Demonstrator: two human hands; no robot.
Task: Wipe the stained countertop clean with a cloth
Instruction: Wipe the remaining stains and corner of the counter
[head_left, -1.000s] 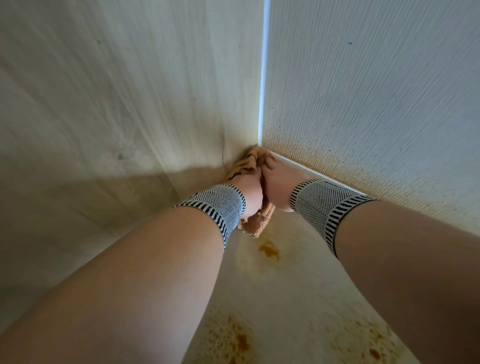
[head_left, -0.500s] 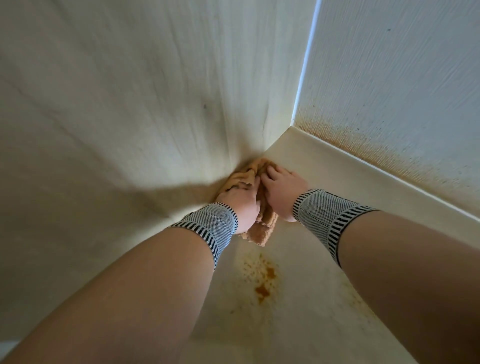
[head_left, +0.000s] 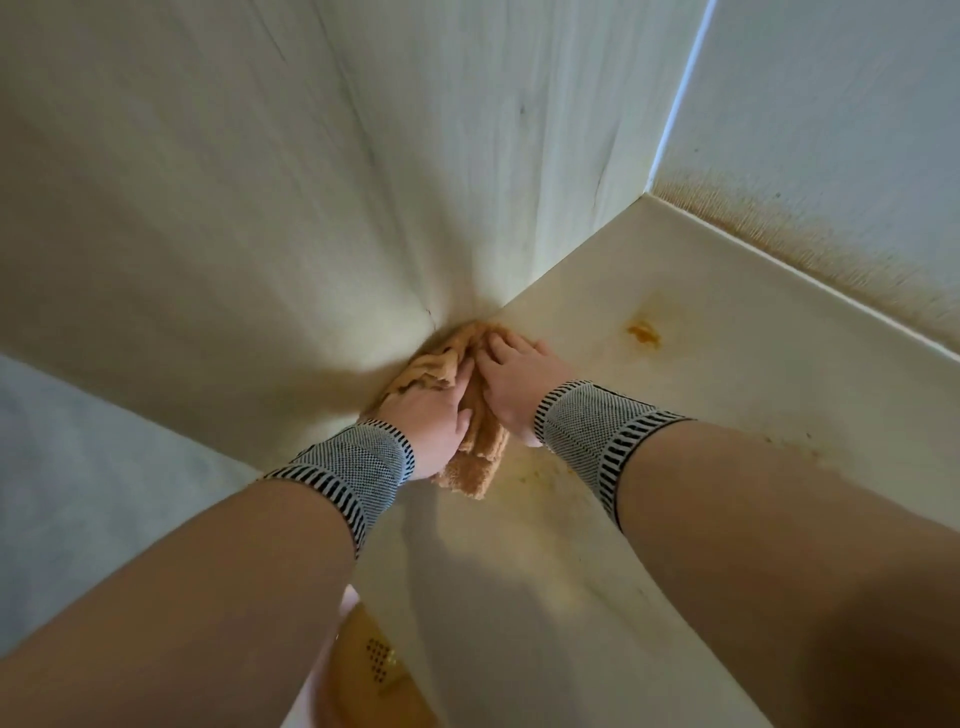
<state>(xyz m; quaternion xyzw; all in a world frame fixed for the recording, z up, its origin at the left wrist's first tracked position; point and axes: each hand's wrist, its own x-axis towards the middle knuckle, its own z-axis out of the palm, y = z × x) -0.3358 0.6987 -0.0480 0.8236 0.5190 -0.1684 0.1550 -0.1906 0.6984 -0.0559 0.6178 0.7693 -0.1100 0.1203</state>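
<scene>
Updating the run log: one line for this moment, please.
phase: wiping | left hand: on orange cloth | right hand: pressing cloth | place: countertop by left wall | orange stain: unwiped

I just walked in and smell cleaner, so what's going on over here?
A person is wiping a stained countertop. Both the left hand and the right hand press an orange-brown cloth against the counter where it meets the wall. An orange stain sits unwiped to the right of the cloth, and brownish splatter marks the other wall.
</scene>
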